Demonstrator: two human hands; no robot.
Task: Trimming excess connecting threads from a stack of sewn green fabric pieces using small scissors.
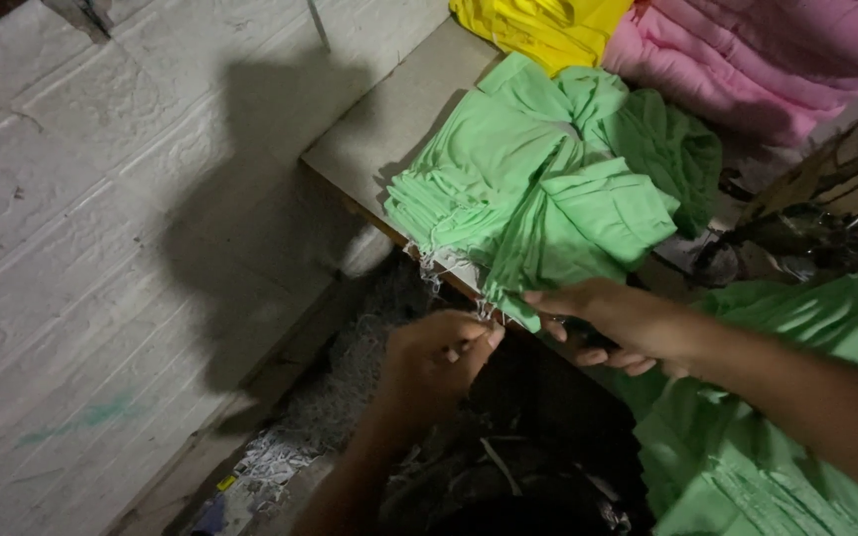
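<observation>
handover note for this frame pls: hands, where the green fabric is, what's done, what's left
Left hand: fingers pinched shut on loose white threads hanging off the edge of the green fabric pieces.
Right hand: gripping the lower edge of a hanging green piece; something dark sits in the palm, too hidden to identify.
Green stack lies on the table, overhanging its front edge. More green fabric lies at lower right. Yellow fabric and pink fabric sit at the back, untouched.
Done: cannot tell how many pieces are finished.
Left: thread tails still show along the stack edge.
</observation>
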